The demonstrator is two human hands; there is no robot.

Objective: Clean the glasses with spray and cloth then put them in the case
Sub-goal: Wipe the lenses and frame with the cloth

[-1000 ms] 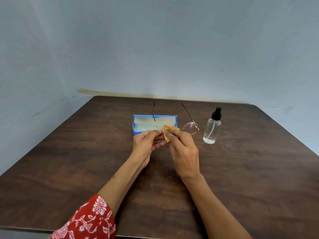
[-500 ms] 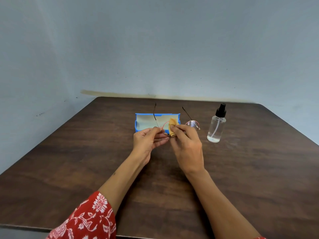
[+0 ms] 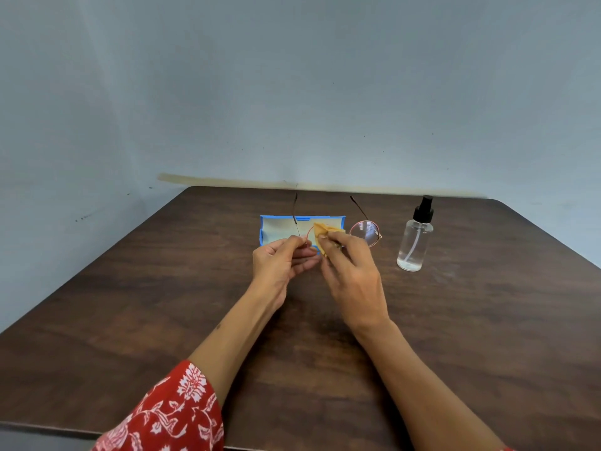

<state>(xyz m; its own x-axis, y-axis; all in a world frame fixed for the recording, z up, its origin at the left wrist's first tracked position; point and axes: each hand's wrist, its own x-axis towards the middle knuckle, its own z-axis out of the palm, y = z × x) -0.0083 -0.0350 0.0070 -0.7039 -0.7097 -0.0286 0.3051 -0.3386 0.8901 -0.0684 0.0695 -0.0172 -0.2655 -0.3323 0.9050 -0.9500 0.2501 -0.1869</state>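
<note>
- Pale grey-blue wall [image 3: 292, 92] fills the upper half of the frame; one dark brown wooden bench [image 3: 130, 304] fills the lower half, its far edge meeting the wall.
- One pair of glasses [image 3: 365, 232], round with a thin reddish rim, is held above the bench at the centre of the frame. Its two dark temple arms point up and away toward the wall. One lens shows clear just right of the hands; the other is mostly covered by cloth and fingers.
- One yellow cloth [image 3: 325, 230] is folded over the covered lens.
- One blue case [image 3: 276, 227] lies open on the bench directly behind the hands, its pale lining showing.
- One clear spray bottle [image 3: 414, 242] with a black pump top stands upright on the bench at centre right, well apart from the case, with a little liquid at its bottom.
- Two hands are in view, both busy. The left hand [image 3: 279, 262] has fingers curled, pinching the frame of the glasses near one temple hinge. The right hand [image 3: 353, 271] pinches the cloth against the lens between thumb and fingertips, its other fingers bent.
- One red sleeve [image 3: 169, 415] with a white floral print shows at the lower left, on the left arm.
</note>
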